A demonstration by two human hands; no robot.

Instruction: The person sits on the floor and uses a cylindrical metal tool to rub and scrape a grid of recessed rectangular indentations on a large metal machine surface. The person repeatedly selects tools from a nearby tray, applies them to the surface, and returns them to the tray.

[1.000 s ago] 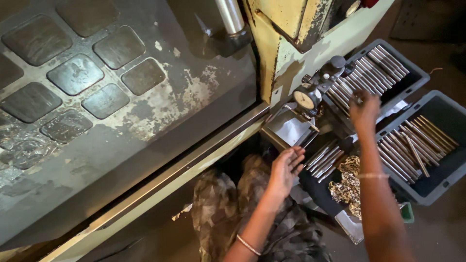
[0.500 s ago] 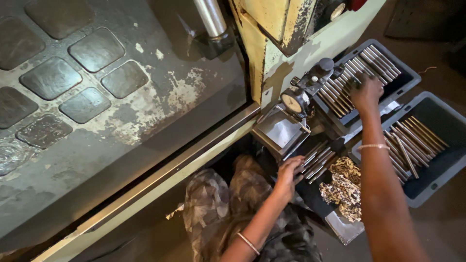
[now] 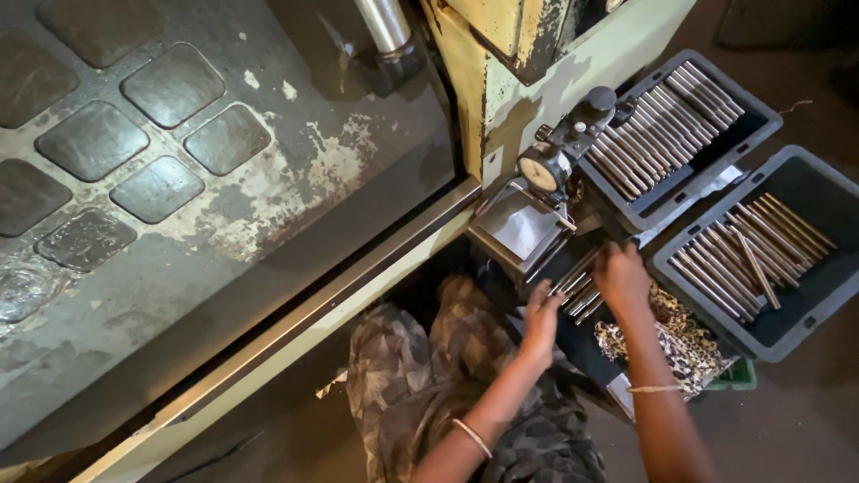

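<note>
Looking down from the head camera, I see both hands working over a small pile of metal rods [image 3: 577,284] lying on a dark surface just near of the dial gauge stand [image 3: 548,170]. My left hand [image 3: 541,315] rests at the near edge of that pile, fingers curled lightly against the rod ends; whether it actually pinches one I cannot tell. My right hand [image 3: 624,275] lies palm down on the right part of the same pile, fingers bent over the rods, and its grasp is hidden under the knuckles, so I cannot tell if it has one held.

As for progress, I judge the work to be somewhere in the middle. The far grey tray [image 3: 684,125] carries a full neat row of rods, and the right grey tray [image 3: 756,255] holds a looser row with one rod lying crosswise and bare floor at its near end. Only a few rods remain in the pile between the hands, so a small share seems left to handle. A leopard-print cloth [image 3: 676,335] lies under my right wrist, beside the right tray
</note>
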